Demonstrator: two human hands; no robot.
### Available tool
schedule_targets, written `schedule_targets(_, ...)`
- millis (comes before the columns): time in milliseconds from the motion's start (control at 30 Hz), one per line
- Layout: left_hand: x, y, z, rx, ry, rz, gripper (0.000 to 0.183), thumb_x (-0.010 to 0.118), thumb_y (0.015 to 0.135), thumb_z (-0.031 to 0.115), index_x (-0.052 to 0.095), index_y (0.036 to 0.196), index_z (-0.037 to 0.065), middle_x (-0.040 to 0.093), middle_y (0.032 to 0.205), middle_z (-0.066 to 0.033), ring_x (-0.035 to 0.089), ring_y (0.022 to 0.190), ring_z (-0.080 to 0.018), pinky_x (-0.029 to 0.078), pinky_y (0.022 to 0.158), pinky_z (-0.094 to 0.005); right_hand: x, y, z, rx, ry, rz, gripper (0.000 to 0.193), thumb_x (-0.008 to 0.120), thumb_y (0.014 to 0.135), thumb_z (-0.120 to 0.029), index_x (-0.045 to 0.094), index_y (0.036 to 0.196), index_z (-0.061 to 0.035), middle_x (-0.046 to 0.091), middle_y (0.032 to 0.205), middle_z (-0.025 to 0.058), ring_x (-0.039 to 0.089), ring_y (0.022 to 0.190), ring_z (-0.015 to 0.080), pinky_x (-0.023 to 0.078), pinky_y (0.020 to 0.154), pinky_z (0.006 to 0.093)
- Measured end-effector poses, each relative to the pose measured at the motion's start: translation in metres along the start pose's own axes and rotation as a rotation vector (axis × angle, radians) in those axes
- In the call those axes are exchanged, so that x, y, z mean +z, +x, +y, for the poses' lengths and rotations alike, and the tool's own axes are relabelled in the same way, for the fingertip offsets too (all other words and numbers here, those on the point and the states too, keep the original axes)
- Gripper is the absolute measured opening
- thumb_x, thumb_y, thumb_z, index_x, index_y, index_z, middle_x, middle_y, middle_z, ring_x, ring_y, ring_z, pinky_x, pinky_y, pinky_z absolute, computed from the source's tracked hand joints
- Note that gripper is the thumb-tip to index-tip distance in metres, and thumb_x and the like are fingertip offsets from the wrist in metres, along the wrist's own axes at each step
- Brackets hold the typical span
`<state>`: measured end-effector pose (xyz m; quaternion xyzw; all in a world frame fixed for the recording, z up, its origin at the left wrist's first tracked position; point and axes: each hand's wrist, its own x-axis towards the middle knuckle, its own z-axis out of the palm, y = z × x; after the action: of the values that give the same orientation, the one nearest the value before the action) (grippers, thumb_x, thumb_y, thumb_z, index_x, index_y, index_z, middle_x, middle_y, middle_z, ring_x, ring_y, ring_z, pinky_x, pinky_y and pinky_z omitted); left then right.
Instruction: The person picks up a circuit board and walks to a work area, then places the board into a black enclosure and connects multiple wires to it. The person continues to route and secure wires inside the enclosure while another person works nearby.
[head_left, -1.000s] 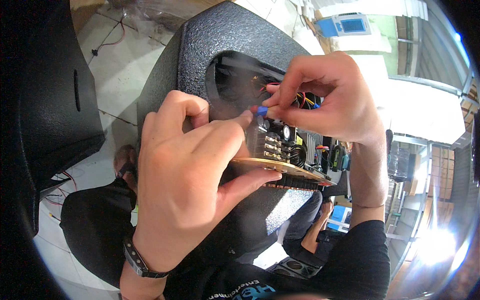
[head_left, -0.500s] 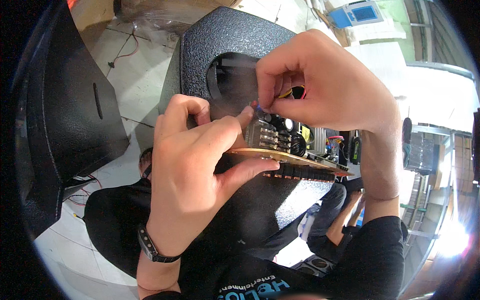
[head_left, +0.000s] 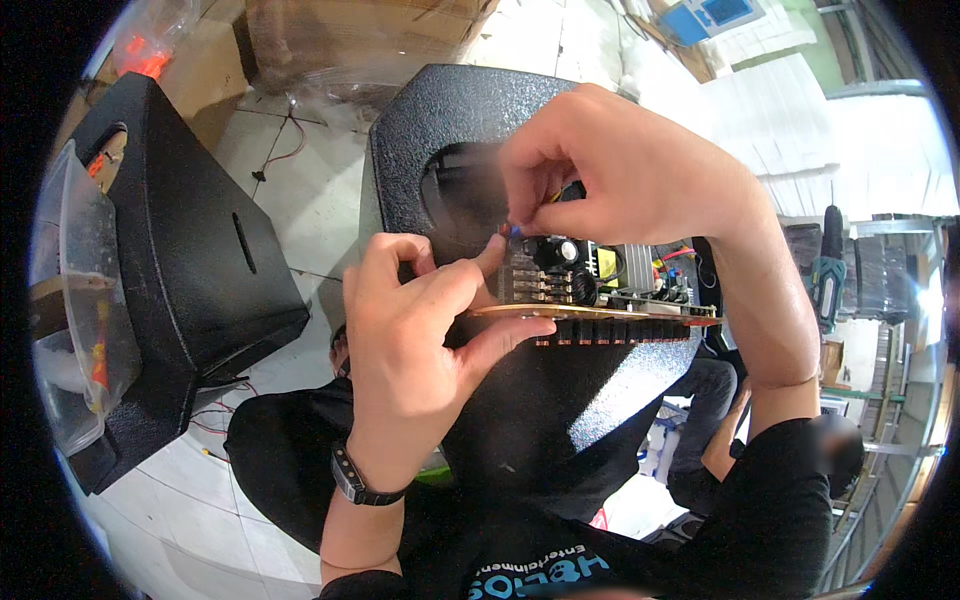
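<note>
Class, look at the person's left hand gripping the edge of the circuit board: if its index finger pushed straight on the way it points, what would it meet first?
Probably the right hand: the left hand index tip already nearly meets its fingertips above the circuit board. Depth is unclear.

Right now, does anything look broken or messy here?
Nothing looks broken. The circuit board sits outside the black speaker cabinet, held by the left hand while the right hand pinches a small blue connector. Loose red wires trail on the floor.
</note>
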<state>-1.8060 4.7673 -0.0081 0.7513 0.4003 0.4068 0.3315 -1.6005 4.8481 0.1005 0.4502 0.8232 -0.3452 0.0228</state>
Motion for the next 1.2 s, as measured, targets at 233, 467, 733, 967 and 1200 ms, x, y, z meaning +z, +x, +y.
schedule_targets(233,-0.003,0.001,0.003,0.008,0.088,-0.02,0.042,0.094,0.065,0.035,0.067,0.076,0.005,0.08,0.104,-0.0037,0.052,0.095,-0.0274,0.043,0.089,-0.0399,-0.003,0.001,-0.001,0.085,0.032,0.022,0.014,0.078,0.077,-0.006,0.071,0.083,0.0045,0.072,0.079,0.0097,0.07,0.076,0.0164,0.058,0.073,0.0303)
schedule_targets(467,0.002,-0.001,-0.004,0.078,0.039,0.002,0.049,0.086,0.074,0.046,0.077,0.101,0.006,0.066,0.073,-0.0004,0.053,0.086,-0.0227,0.036,0.078,-0.0387,0.0,0.003,-0.004,0.119,0.005,0.033,0.015,0.08,0.073,-0.006,0.07,0.079,0.0037,0.07,0.074,0.0095,0.069,0.073,0.0171,0.056,0.069,0.0301)
schedule_targets(733,-0.002,-0.004,0.009,-0.02,0.088,-0.035,0.046,0.094,0.066,0.039,0.074,0.086,0.003,0.067,0.081,-0.0052,0.054,0.082,-0.0251,0.043,0.078,-0.0383,0.008,0.007,-0.006,0.036,-0.08,0.097,0.008,0.077,0.07,-0.002,0.071,0.073,0.0027,0.069,0.068,0.0125,0.07,0.068,0.0232,0.056,0.066,0.0332)
schedule_targets(967,0.007,-0.005,0.003,0.038,0.067,0.034,0.046,0.088,0.073,0.045,0.077,0.097,0.008,0.058,0.074,-0.0022,0.053,0.081,-0.0231,0.036,0.076,-0.0391,0.005,0.003,-0.013,0.057,-0.141,0.102,0.008,0.078,0.072,-0.005,0.074,0.075,0.0015,0.071,0.071,0.0128,0.072,0.071,0.0246,0.057,0.067,0.0349)
schedule_targets(1200,0.01,-0.008,0.011,-0.032,0.119,0.049,0.042,0.09,0.07,0.045,0.068,0.078,0.009,0.062,0.075,0.0,0.057,0.083,-0.0223,0.038,0.077,-0.0402,0.003,-0.015,0.015,0.051,0.078,0.09,0.019,0.082,0.08,-0.018,0.077,0.083,0.0006,0.075,0.078,0.012,0.073,0.075,0.0224,0.057,0.07,0.0334)
